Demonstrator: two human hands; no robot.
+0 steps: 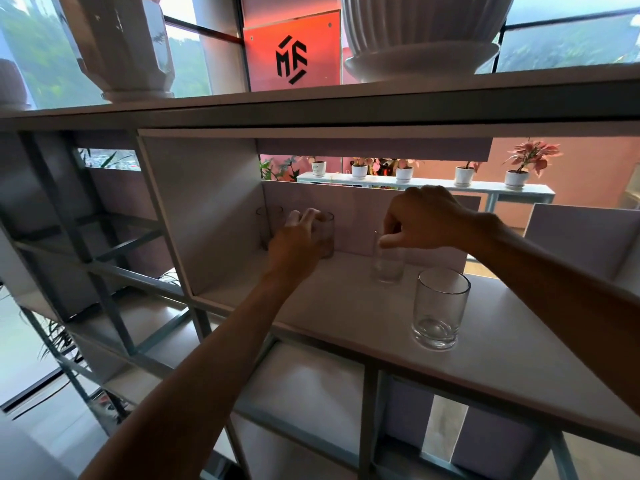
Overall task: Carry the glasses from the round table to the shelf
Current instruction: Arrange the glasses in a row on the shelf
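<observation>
Fingers hiding blurred glass, corner glass faint

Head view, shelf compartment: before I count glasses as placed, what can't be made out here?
- Glass under the left hand: the hand covers much of the tinted glass, so the contact is unclear.
- Back-corner glass: faint, dim, partly behind the left hand.
- Glass held at the rim by the right hand: motion-blurred; whether its base is down is unclear.
- Round table: out of view.
</observation>
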